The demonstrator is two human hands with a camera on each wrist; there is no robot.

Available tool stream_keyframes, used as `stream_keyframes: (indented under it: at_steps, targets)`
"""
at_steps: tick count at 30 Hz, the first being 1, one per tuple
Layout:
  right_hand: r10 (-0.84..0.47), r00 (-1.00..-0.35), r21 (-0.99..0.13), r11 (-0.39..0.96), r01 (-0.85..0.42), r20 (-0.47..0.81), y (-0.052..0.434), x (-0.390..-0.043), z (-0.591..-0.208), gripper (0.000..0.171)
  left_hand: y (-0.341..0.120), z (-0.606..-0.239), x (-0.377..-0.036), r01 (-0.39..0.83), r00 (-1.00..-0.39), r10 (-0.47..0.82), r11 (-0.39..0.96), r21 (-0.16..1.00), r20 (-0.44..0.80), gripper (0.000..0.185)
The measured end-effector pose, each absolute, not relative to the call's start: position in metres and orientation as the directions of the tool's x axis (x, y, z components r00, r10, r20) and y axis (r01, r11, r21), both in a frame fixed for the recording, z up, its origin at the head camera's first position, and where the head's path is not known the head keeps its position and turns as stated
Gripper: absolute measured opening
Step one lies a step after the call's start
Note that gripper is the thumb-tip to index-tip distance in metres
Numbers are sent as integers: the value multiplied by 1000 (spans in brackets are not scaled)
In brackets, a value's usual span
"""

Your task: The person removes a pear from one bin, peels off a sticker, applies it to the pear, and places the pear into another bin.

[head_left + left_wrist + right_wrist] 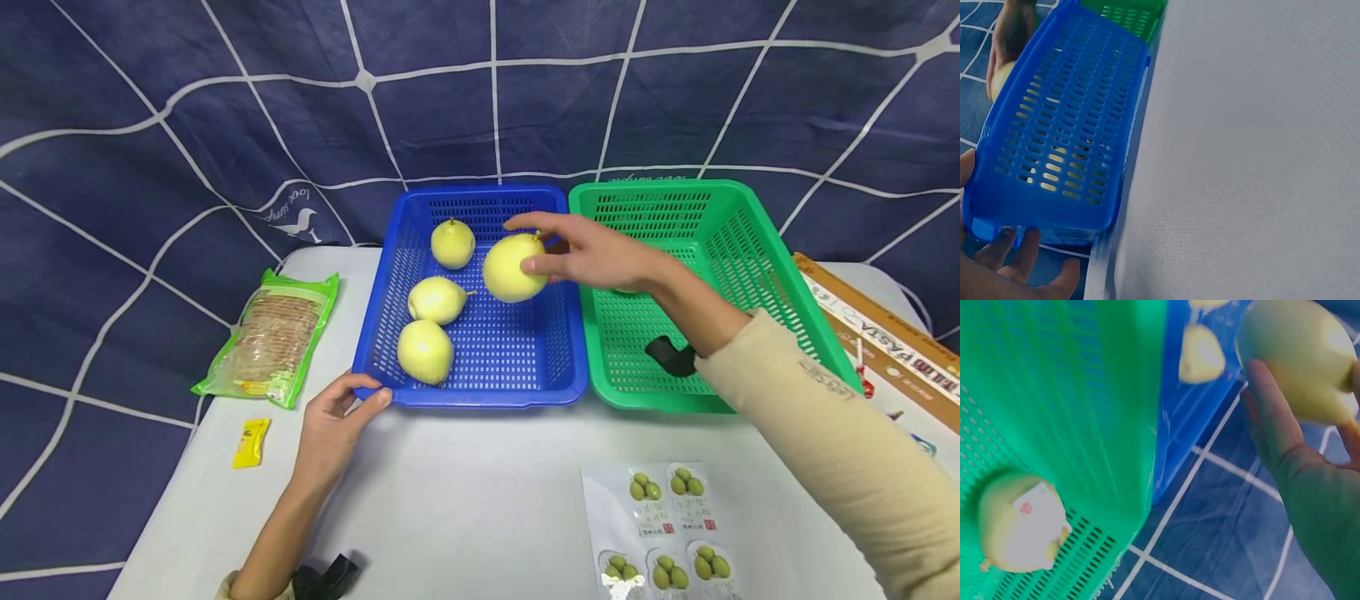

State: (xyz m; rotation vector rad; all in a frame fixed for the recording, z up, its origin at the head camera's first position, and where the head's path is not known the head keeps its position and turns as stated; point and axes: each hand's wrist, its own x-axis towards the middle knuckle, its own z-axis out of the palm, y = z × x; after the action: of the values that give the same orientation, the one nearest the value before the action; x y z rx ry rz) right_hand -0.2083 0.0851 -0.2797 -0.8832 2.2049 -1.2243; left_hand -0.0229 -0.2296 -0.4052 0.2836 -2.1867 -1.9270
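My right hand (592, 246) grips a yellow pear (513, 268) between thumb and fingers, over the right side of the blue basket (491, 398). Three more pears lie inside: one pear (452, 243) near the back, a middle pear (437, 300) and a front pear (425, 352). At the basket's front left corner, my left hand (330, 429) holds the rim, thumb on top; the left wrist view shows its fingers (1025, 253) curled at the corner. Beside it stands a green basket (652, 403). Inside that, a pear with a white label (1022, 522) shows in the right wrist view, mostly hidden by my forearm from above.
A sheet of pear-picture stickers (660, 533) lies in front of the green basket. On the left are a green-edged food bag (273, 337) and a small yellow packet (251, 443). A pasta box (885, 333) lies at right. Behind hangs a dark blue checked cloth (435, 117).
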Motion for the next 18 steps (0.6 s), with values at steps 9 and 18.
stream_keyframes:
  at_steps: [9, 18]
  targets:
    - [-685, -723, -891, 264, -368, 96, 120, -131, -296, 44, -226, -403, -20, -30, -952, -306, 97, 995, 1, 22]
    - [-674, -735, -986, 62, -158, 75, 137, -54, -337, 44, -222, -405, -20, 1, -939, -345, 17, 1000, 7, 15]
